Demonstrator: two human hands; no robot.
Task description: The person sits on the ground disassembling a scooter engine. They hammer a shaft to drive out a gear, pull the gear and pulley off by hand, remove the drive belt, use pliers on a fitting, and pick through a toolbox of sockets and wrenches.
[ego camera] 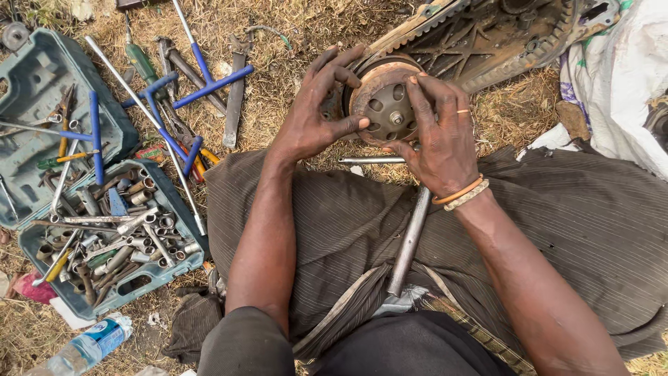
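Rust-brown clutch drum (385, 104), round and pierced with holes, sits above the person's lap against a grey engine casing (480, 38). Left hand (316, 108) grips the drum's left rim, fingers spread, thumb pressed on its face. Right hand (438, 136) covers the right side, fingers laid close together over the rim. A steel T-bar wrench (407, 216) lies on the striped cloth (598, 209) beneath. Left, on dry grass: open teal socket case (31, 174), blue-handled T-wrenches (198, 80), plastic bottle (87, 348).
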